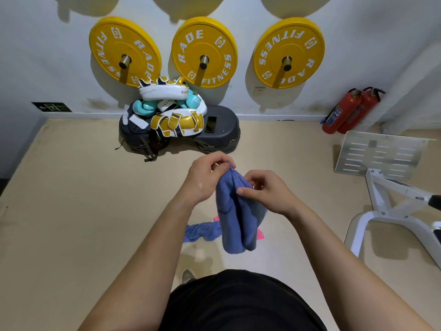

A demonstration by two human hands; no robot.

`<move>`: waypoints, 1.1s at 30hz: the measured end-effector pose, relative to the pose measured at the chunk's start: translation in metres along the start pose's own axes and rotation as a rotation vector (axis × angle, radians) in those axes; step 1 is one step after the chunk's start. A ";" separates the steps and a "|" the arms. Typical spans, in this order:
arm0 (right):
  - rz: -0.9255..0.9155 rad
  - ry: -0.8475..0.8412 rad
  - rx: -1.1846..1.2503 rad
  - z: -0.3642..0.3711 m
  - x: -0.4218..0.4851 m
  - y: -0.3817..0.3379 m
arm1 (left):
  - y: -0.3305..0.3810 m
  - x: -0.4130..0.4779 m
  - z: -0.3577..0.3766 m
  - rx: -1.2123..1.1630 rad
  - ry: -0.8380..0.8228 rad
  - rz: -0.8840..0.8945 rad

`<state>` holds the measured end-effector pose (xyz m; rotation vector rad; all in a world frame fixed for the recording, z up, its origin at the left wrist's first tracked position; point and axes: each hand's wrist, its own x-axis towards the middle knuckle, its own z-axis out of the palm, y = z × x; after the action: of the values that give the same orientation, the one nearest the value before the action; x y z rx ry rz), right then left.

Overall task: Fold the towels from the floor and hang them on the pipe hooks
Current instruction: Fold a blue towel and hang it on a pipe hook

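1. Far left to far middle: three yellow weight plates (124, 51) hang on the wall, each on a metal peg (125, 60). I judge these pipe-like pegs may be the hooks, but I cannot be sure. No towel hangs on any of them.
2. No basket or bin shows. The nearest thing to a holder is the black step platform (224, 137) against the far wall. Its left part bears a heap of white-and-gold pads (177, 123) and teal gloves (140, 107). A dark phone (211, 124) lies flat on its right part.
3. On the near floor (71, 187), a second blue towel (200, 231) lies crumpled and unfolded.
4. The left hand (205, 177) pinches the top corner of the held blue towel (236, 218) between thumb and fingers.
5. That towel hangs doubled in the air at near middle, above the floor and touching nothing else.
6. The right hand (269, 192) pinches the towel's edge just right of and below the left hand's grip.
7. A pink cloth (260, 234) lies on the floor, mostly hidden behind the held towel.
8. Judgement: folding of the first towel is in hand, with two more to lift. Next, the edges need matching before one more fold. Then comes a step toward the far wall to drape the towel over a hook.
9. Far right: two red fire extinguishers (343, 113) lean in the corner, and a white machine frame (391, 206) stands nearer.
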<state>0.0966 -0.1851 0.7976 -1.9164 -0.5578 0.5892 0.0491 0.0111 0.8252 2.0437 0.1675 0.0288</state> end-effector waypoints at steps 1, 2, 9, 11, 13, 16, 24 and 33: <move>0.012 -0.021 -0.006 -0.001 -0.002 0.001 | 0.000 0.001 -0.003 0.004 0.002 0.011; 0.022 -0.035 -0.021 -0.001 -0.004 0.002 | 0.000 0.001 -0.005 0.009 0.000 0.014; 0.074 -0.091 -0.180 0.000 -0.012 0.017 | 0.006 0.002 -0.021 0.056 0.033 0.030; 0.096 -0.050 -0.215 0.001 -0.013 0.025 | 0.008 0.005 -0.026 0.061 0.047 0.031; 0.132 -0.010 -0.243 0.003 -0.013 0.031 | 0.010 0.008 -0.032 0.042 0.076 0.017; 0.181 0.011 -0.287 0.005 -0.013 0.039 | 0.011 0.016 -0.040 0.002 0.108 0.013; 0.257 0.088 -0.281 0.000 -0.014 0.049 | 0.009 0.037 -0.060 -0.076 0.229 -0.009; 0.157 0.057 -0.112 -0.014 -0.034 0.037 | -0.015 0.064 -0.085 0.042 0.341 -0.080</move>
<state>0.0833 -0.2298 0.7740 -2.0896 -0.4139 0.6123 0.1029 0.1011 0.8478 2.0601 0.4651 0.3277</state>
